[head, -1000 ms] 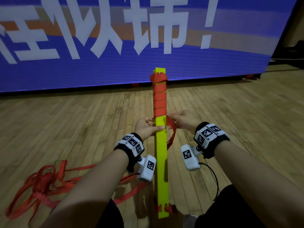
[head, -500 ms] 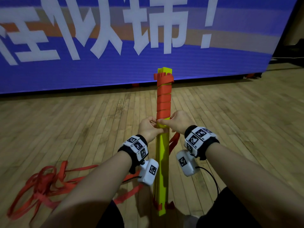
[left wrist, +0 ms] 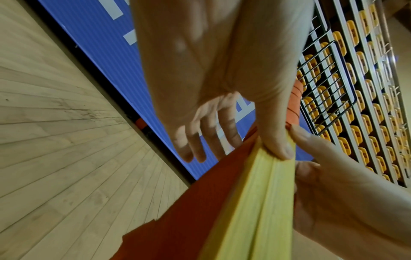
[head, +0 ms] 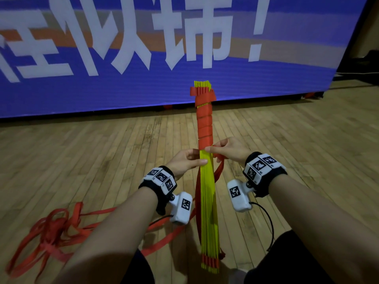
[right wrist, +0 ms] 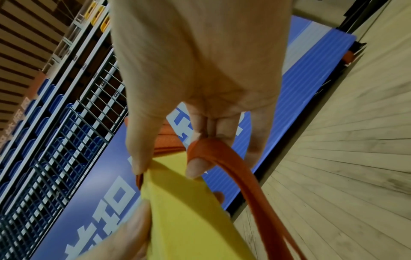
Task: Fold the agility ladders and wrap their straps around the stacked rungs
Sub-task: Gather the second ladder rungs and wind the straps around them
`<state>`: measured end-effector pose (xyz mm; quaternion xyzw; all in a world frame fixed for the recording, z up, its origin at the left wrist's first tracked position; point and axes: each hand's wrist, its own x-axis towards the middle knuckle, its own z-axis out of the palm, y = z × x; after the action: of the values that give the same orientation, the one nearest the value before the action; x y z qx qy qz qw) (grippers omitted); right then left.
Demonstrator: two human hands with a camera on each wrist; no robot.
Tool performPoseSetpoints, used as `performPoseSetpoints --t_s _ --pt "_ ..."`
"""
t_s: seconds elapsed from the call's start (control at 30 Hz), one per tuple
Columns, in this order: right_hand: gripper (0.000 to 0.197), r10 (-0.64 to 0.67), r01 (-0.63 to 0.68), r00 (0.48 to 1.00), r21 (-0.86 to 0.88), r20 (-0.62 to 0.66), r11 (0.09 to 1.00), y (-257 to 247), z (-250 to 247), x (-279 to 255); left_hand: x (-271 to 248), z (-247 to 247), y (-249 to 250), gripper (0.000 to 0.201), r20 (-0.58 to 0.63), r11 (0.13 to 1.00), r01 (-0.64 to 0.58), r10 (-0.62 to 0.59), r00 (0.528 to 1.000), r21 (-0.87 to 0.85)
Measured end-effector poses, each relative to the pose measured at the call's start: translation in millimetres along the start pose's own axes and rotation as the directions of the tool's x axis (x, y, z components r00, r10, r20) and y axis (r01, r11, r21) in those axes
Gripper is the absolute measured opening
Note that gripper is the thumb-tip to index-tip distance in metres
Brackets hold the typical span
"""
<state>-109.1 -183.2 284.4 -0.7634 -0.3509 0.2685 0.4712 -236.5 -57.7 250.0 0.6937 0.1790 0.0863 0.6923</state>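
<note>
Sports hall — wooden court floor [head: 102, 160], tiered seats [left wrist: 367, 105], banner [head: 123, 89]

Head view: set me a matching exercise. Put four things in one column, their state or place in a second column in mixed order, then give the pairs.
Things:
1. stacked rungs
2. strap pile
3. left hand
4. right hand

States:
A. pinches the orange strap
B. lies loose on the floor
C. yellow, far half wrapped in orange
D. grips the rungs, thumb across them

Pairs: 1-C, 2-B, 3-D, 4-A
</note>
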Motion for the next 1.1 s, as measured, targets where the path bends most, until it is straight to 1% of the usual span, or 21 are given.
performPoseSetpoints --t_s 0.07,0.13,0.23,0.33,0.47,0.53,0.63,0.73,0.93,1.0,1.1 --pt "0.029 -0.005 0.004 1.0 0.049 0.013 0.999 -1 0 -1 -1 1 2 0.029 0.004 0.999 0.002 -0.002 1.0 -0.049" --pt "0.025 -0.001 -0.001 1.0 0.085 0.027 0.996 -2 0 -1 -2 2 4 0.032 -0.021 0.999 0.001 -0.002 1.0 -0.047" --pt "0.02 0.006 -0.009 1.0 0.1 0.03 0.995 -1 1 -1 -2 3 4 0.04 -0.102 0.999 -0.011 0.007 0.995 -0.038" --pt "0.021 -0.013 0.01 0.999 0.098 0.032 0.995 -1 2 -1 -2 5 2 0.041 -0.173 0.999 -0.03 0.026 0.985 -0.016" --pt "0.011 -0.054 0.048 0.996 0.087 0.067 0.995 -3 1 -2 1 6 1 0.04 -0.243 0.999 -0.048 0.053 0.969 0.026" --pt "0.013 -0.065 0.06 0.996 0.07 0.067 0.996 -3 2 -1 2 6 2 0.041 -0.272 0.998 -0.044 0.054 0.961 0.043" --pt "0.026 -0.08 0.08 0.997 -0.018 0.019 0.997 -1 5 2 3 9 1 0.035 -0.284 0.997 -0.057 0.072 0.956 0.06" --pt "0.033 -0.084 0.083 0.996 -0.049 -0.015 0.995 1 7 5 4 10 0 0.031 -0.279 0.995 -0.066 0.083 0.957 0.071" --pt "0.029 -0.081 0.076 0.995 -0.071 -0.06 0.995 -1 10 3 6 7 -1 0.035 -0.265 0.995 -0.064 0.081 0.961 0.075" --pt "0.03 -0.063 0.058 0.995 -0.067 -0.076 0.996 -1 10 3 6 5 0 0.034 -0.207 0.998 -0.055 0.062 0.976 0.038" --pt "0.031 -0.048 0.044 0.995 -0.043 -0.088 0.998 -2 4 0 0 2 5 0.031 -0.046 0.996 -0.026 0.022 0.999 -0.081"
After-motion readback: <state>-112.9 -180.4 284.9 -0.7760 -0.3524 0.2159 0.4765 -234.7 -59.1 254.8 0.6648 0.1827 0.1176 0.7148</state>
